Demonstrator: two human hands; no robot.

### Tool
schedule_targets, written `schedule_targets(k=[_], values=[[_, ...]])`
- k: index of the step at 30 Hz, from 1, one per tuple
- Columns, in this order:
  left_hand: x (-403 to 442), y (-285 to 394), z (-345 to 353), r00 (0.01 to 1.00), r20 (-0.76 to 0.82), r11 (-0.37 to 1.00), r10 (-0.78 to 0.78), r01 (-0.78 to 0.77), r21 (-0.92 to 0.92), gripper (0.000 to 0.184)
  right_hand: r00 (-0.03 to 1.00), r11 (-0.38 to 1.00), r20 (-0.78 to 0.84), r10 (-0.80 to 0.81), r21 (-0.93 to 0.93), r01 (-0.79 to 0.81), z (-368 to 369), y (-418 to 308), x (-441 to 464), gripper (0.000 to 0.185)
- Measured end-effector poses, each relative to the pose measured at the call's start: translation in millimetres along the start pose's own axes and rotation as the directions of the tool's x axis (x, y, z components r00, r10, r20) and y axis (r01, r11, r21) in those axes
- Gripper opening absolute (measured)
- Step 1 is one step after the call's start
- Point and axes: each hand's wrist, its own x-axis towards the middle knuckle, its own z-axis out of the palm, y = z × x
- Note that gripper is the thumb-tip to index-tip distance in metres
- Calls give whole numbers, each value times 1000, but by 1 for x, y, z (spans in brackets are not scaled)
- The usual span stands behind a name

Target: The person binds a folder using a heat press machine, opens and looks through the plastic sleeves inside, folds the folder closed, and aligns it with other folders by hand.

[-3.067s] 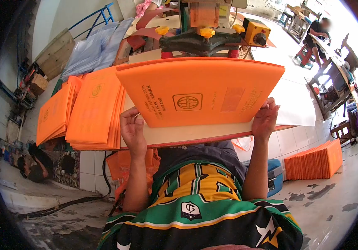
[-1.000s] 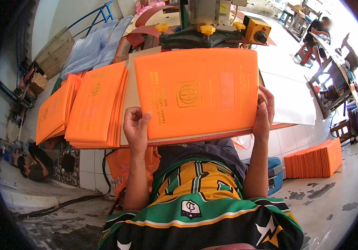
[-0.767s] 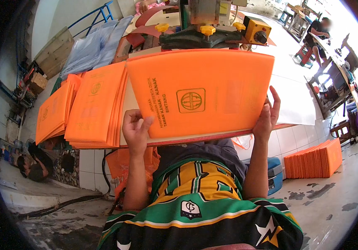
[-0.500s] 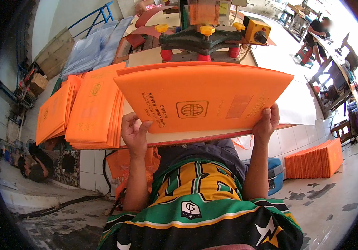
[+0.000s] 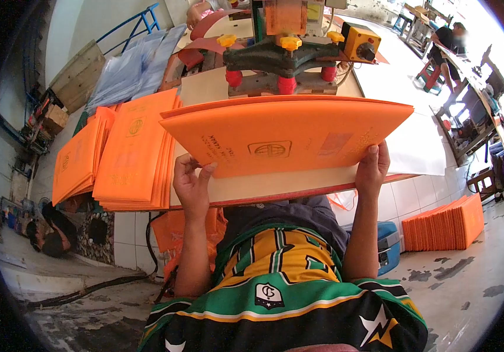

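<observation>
Orange folders with gold printing are held up together, tilted, above the pale board on the worktable. My left hand pinches their lower left corner between thumb and fingers. At the lower right edge, my right hand grips them with the thumb on the printed face. Behind the folders stands a press with a dark metal head, yellow knobs and red feet. How many folders I hold is hard to make out.
Stacks of orange folders lie at the left, with clear plastic sleeves behind them. A yellow control box sits beside the press. Another folder stack is on the floor at right. A seated person is farther back.
The held folders have tipped, their lower edge rising away from me and their top edge dropping slightly. Both hands keep their grip and have shifted only a little.
</observation>
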Motion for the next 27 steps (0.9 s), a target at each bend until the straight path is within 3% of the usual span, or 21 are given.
schedule_targets(k=[4, 12, 15, 19, 22, 27], values=[[1, 1, 1, 1000, 17, 1000, -1, 1, 18, 21, 998, 997, 18, 64, 41, -65, -4, 6, 1, 42], [1, 5, -2, 981, 64, 982, -184, 181, 43, 22, 997, 995, 25, 76, -60, -75, 15, -11, 1, 40], [2, 2, -4, 987, 40, 982, -153, 147, 115, 23, 996, 991, 18, 90, -99, -87, 10, -9, 3, 41], [5, -2, 1, 994, -5, 993, -107, 107, 39, 26, 999, 990, -1, 46, -130, -45, 9, -5, 7, 51], [5, -2, 2, 998, -29, 997, -53, 55, 56, 29, 1000, 995, -4, 29, -95, -30, 16, -10, 6, 40], [3, -4, -2, 997, -7, 996, -73, 73, 51, 29, 1000, 997, -10, 29, -73, -30, 20, -13, 5, 42]])
